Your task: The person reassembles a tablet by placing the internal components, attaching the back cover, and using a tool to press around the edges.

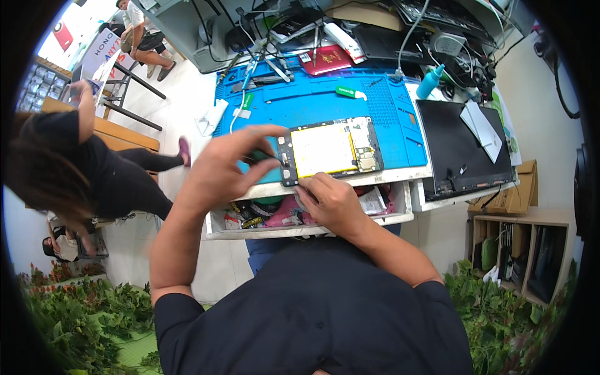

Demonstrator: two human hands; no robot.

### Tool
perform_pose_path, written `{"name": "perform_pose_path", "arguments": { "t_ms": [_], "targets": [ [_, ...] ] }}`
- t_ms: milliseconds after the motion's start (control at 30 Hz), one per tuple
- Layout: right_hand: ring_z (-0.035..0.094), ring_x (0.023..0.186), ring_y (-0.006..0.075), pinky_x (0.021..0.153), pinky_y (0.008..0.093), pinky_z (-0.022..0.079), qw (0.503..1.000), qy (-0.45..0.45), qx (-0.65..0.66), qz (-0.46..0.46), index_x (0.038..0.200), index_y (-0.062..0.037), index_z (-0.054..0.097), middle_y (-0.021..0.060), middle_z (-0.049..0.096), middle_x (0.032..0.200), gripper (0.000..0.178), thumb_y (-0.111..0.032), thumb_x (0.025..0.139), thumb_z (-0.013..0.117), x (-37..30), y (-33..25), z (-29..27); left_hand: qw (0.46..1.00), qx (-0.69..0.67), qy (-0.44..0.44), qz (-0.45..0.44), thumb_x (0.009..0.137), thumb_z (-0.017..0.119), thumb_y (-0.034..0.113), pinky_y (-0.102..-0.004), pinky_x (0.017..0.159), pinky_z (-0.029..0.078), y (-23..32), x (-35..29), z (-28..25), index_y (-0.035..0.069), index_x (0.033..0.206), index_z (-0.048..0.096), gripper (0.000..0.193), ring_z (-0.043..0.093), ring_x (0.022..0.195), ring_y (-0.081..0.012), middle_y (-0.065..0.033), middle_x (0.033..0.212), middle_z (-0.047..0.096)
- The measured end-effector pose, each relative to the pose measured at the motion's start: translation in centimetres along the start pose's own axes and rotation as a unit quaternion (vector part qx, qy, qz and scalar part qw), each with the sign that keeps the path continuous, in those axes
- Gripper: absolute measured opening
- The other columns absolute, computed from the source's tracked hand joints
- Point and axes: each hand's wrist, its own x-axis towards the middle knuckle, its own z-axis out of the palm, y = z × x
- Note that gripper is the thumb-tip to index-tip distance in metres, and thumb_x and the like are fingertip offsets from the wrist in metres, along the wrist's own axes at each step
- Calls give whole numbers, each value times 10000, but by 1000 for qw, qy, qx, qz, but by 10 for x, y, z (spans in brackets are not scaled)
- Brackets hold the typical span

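An opened phone (365, 140) lies on a blue repair mat (294, 103), its large white battery (320, 150) with yellow edges and its circuit board exposed. My right hand (331, 199) has its fingers curled at the phone's near edge, gripping it. Over the phone's left end hovers my left hand (234, 159), with thumb and index finger spread apart. A small dark thing shows between those fingers; I cannot make out what it is or whether it is held.
Below the bench edge, a drawer (215, 232) stands pulled out, full of small items. A red booklet (325, 59), tools and cables lie behind the mat. To the right are a blue bottle (430, 82) and a dark screen panel (456, 150). Another person (87, 156) stands at left.
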Motion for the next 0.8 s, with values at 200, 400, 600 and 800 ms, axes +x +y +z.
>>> {"name": "perform_pose_path", "arguments": {
  "t_ms": [200, 400, 600, 800],
  "targets": [
    [677, 1003, 263, 845, 415, 551, 987, -50, -124, -93, 1084, -38, 740, 72, 679, 994, 183, -102, 919, 789, 19, -15, -21, 901, -251, 320, -155, 922, 927, 93, -242, 571, 531, -60, -68, -5, 1, 914, 694, 250, 672, 642, -109, -98, 820, 753],
    [647, 1298, 339, 1234, 550, 438, 965, -132, -172, -146, 1250, 11, 720, 146, 693, 1261, 355, -110, 917, 713, 33, 3, -7, 807, -408, 361, -226, 988, 866, 122, -219, 542, 466, -76, -121, 31, 39, 950, 640, 243, 604, 593, -103, -134, 857, 766],
    [654, 1313, 336, 1280, 572, 402, 962, -126, -191, -149, 1257, 40, 734, 182, 694, 1257, 365, -85, 921, 667, 38, 13, -5, 817, -392, 350, -240, 1004, 830, 83, -213, 620, 490, -84, -140, 37, 1, 1115, 705, 186, 625, 694, -103, -112, 945, 759],
    [644, 1327, 350, 1279, 574, 397, 959, -154, -196, -136, 1272, 45, 725, 194, 692, 1267, 367, -114, 943, 688, 42, 6, -9, 856, -288, 370, -216, 896, 871, -45, -259, 887, 588, -76, -112, 16, -39, 1295, 699, 435, 709, 1001, -129, -102, 1127, 753]
  ]
}}
